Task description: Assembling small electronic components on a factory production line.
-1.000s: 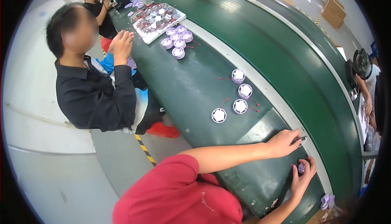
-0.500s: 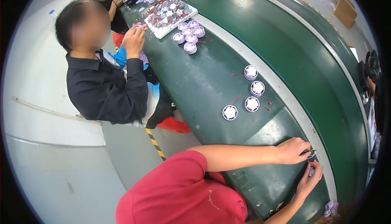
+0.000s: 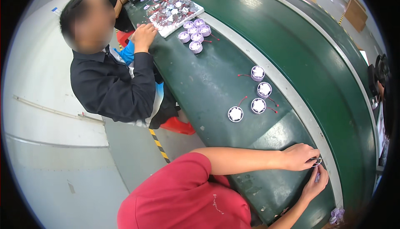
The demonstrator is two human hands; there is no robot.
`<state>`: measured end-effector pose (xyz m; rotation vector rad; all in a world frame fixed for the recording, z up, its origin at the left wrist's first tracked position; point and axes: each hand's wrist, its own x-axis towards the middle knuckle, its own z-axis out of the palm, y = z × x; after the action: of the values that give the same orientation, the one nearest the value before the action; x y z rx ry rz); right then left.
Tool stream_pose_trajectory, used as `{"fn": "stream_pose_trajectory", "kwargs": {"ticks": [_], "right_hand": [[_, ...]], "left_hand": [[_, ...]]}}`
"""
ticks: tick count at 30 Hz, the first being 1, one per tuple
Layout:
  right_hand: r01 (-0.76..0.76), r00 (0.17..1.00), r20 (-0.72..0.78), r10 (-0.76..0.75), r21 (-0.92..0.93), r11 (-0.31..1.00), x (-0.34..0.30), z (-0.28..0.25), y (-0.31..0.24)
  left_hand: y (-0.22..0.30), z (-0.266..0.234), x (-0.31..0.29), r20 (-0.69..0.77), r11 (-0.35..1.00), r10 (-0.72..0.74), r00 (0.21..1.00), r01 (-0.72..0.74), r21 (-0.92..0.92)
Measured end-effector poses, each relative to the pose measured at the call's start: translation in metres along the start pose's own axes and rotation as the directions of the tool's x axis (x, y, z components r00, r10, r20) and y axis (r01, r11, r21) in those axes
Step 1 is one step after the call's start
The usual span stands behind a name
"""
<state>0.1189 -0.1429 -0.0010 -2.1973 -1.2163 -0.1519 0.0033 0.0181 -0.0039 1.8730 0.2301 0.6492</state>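
Purple cup (image 3: 318,176): held in the right hand (image 3: 317,184), its thumb and fingers curled round the cup's sides. Left hand (image 3: 301,157): fingertips closed in a pinch on a dark thin piece (image 3: 315,159); its exact kind too small to read. Key relation: cup lies just to the person's right of the left fingers, with the pale round rim (image 3: 317,165) between the two hands; whether rim belongs to cup or to dark piece, cannot tell. Cup is round, so no clear long axis; dark piece points across the bench (image 3: 221,83), away from the wearer. Right hand is the nearer one, since it has the cup. Hands look to be touching or almost so, close by the metal rail (image 3: 332,168).

Outward: nearest loose cup (image 3: 258,105) and three like it stand well apart from the hands, white centres up, red wires trailing. Farther, a cluster of seven cups beside the heaped white tray (image 3: 167,31), near a co-worker's hands (image 3: 144,36).

Against one second ago: gap between the wearer's hands has closed; right fingers then stood wider round the cup. Loose cups show the same arrangement.
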Motion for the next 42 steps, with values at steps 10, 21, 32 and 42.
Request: {"fn": "stream_pose_trajectory", "kwargs": {"ticks": [10,21,32,42], "right_hand": [[-0.143,0.988,-0.041,0.148,0.109,0.984,-0.003,0.003,-0.006],[-0.094,0.988,-0.103,0.118,0.214,0.972,-0.005,0.011,0.011],[-0.052,0.990,-0.112,0.080,0.240,0.969,-0.008,0.009,0.006],[-0.013,0.980,-0.192,0.052,0.196,0.981,0.008,0.020,-0.021]], "left_hand": [[0.001,0.002,-0.002,-0.005,1.000,-0.007,1.000,0.007,0.018],[-0.006,0.010,-0.004,0.010,0.991,0.061,0.998,-0.062,0.117],[0.003,0.012,-0.009,0.036,0.986,0.013,0.999,-0.019,0.168],[-0.007,-0.003,-0.009,-0.015,0.969,-0.039,0.999,0.041,0.243]]}}
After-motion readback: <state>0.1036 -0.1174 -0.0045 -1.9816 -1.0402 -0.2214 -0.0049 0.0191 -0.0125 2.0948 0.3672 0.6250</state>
